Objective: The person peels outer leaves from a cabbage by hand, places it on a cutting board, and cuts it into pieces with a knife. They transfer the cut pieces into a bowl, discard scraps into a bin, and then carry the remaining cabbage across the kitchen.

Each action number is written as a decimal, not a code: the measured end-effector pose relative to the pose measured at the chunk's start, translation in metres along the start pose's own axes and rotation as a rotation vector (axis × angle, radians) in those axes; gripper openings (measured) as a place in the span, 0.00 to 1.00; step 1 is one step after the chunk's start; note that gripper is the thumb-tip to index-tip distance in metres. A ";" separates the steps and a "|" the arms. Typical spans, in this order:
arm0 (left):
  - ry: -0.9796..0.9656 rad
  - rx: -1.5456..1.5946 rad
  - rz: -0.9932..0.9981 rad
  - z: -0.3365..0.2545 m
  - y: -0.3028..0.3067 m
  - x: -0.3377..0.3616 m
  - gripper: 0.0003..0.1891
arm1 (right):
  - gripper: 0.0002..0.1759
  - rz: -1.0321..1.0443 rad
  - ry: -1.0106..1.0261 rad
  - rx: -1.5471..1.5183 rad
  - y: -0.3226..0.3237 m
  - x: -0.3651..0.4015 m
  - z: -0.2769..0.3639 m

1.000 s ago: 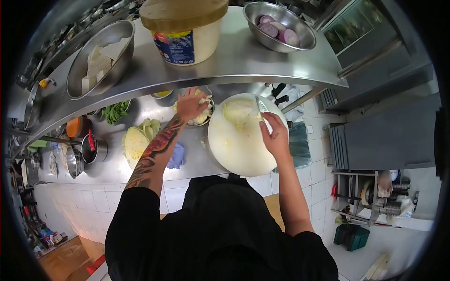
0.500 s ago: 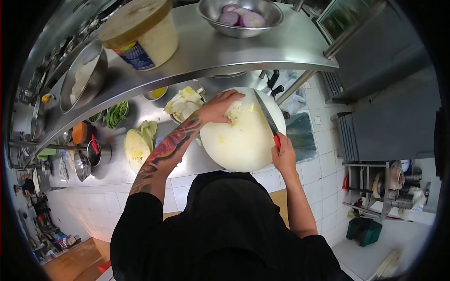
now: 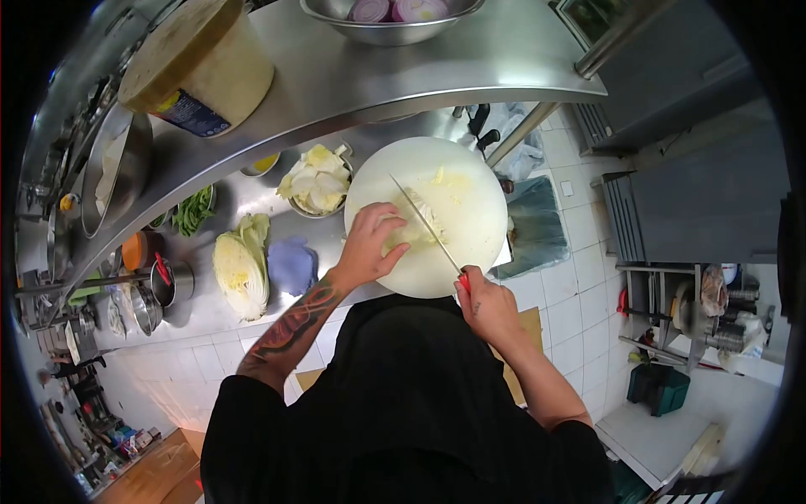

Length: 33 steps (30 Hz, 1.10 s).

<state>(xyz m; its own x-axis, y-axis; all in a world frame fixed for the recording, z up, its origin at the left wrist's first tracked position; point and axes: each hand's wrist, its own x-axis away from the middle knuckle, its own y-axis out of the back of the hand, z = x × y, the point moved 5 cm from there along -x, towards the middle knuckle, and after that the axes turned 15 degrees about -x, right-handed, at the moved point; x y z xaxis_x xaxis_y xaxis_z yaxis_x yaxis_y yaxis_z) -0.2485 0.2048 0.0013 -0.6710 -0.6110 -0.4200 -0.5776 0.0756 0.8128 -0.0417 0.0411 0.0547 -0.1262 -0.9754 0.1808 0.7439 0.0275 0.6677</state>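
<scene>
My right hand (image 3: 489, 307) is closed around the red handle of a long knife (image 3: 426, 220). The blade lies across a piece of pale cabbage (image 3: 430, 210) on the round white cutting board (image 3: 474, 239). On the board's left part, my left hand (image 3: 371, 244) rests against the cabbage, its fingers apart and its thumb stretched toward the blade. Small yellowish scraps (image 3: 449, 179) lie behind the knife. Left of the board are a bowl of cut cabbage pieces (image 3: 317, 178) and a halved cabbage (image 3: 241, 269), with a blue-violet cloth (image 3: 292, 265) beside it.
A steel shelf (image 3: 353, 84) overhangs the counter's back, bearing a large tub (image 3: 201, 71) and a bowl of cut onions (image 3: 395, 32). Chopped greens (image 3: 195, 210) and a pot (image 3: 173, 284) stand at left. Black-handled knives (image 3: 480, 126) are behind the board.
My left hand has moved down and left, toward me. The knife has come left from the board's right side onto the cabbage. The view has shifted, showing more of the cloth.
</scene>
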 end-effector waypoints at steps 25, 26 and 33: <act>-0.183 0.098 0.091 0.011 -0.015 -0.013 0.19 | 0.17 0.170 -0.021 0.177 -0.036 -0.041 -0.049; -0.169 0.110 0.075 0.011 -0.012 -0.010 0.19 | 0.17 0.149 -0.036 0.163 -0.038 -0.042 -0.049; -0.175 0.090 0.064 0.015 -0.003 0.020 0.17 | 0.16 0.114 0.007 0.096 -0.008 -0.008 -0.003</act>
<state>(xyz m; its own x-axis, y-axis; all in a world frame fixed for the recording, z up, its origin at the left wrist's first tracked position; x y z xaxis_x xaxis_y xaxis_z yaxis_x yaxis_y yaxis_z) -0.2669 0.2040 -0.0153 -0.7734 -0.4573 -0.4390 -0.5653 0.1843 0.8040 -0.0443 0.0483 0.0456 -0.0400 -0.9663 0.2543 0.6870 0.1582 0.7092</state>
